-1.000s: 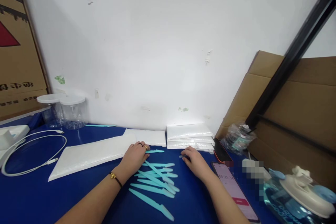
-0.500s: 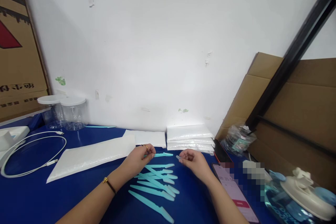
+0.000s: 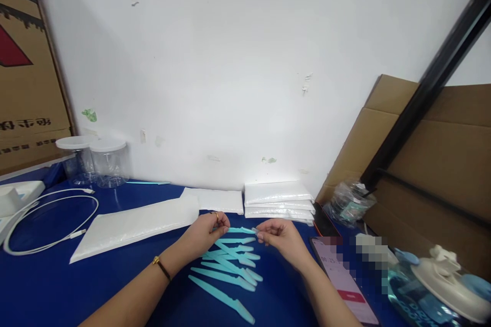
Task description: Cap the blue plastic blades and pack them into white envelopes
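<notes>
A turquoise eyebrow razor [image 3: 241, 230] is pinched by its handle in my left hand [image 3: 213, 229], blade end pointing right. My right hand [image 3: 280, 235] is closed on a small clear blade cap [image 3: 254, 231], which meets the razor's tip; how far it sits over the blade I cannot tell. Below both hands, several more turquoise razors [image 3: 218, 291] lie in a loose, partly crossed row on the blue table [image 3: 172, 311]. Their blade ends point right and look covered by pale caps.
White padded mailers lie behind my hands: a long one [image 3: 134, 225], a flat one [image 3: 215, 200] and a stack [image 3: 280, 194]. Two clear jars [image 3: 109, 163] and a white cable [image 3: 49, 253] are left. A phone [image 3: 341, 276] and a bottle [image 3: 437, 286] stand right.
My right hand has moved left, bringing the clear cap from apart to the razor's tip. My left hand has kept hold of the razor, nearly still.
</notes>
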The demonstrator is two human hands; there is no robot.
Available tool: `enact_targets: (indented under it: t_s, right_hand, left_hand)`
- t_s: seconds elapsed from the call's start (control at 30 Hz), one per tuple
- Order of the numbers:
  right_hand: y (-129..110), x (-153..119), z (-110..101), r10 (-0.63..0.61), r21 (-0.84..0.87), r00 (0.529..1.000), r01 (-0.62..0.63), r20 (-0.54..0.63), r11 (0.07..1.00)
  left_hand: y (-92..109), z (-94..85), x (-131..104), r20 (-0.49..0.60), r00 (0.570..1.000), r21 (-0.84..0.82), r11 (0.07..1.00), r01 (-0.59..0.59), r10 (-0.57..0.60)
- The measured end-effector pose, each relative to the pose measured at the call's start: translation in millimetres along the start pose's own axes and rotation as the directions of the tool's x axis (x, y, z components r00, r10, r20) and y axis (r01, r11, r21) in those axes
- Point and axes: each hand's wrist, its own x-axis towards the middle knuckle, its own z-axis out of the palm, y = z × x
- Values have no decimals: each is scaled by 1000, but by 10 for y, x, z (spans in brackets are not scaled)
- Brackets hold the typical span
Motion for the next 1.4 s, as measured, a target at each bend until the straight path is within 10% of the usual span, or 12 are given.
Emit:
enact_targets:
  t_s: [0.37, 0.57, 0.97, 1.4]
  right_hand:
    - [-37, -33, 168, -61, -304, 998, 65, 21, 950]
    - [-128, -229, 241, 52, -551, 965, 103, 258, 828]
    - [-436, -696, 733, 58, -864, 937, 294, 346, 409]
    - [-652, -704, 617, 146, -845, 848, 462, 510, 269]
  left_hand:
    - [65, 36, -77, 61, 997, 157, 986, -59, 50]
    - [10, -16, -237, 341, 935, 280, 939, -202, 100]
    - [384, 339, -668, 225, 972, 602, 775, -193, 68]
    - [504, 569, -815, 109, 988, 471, 870, -144, 105]
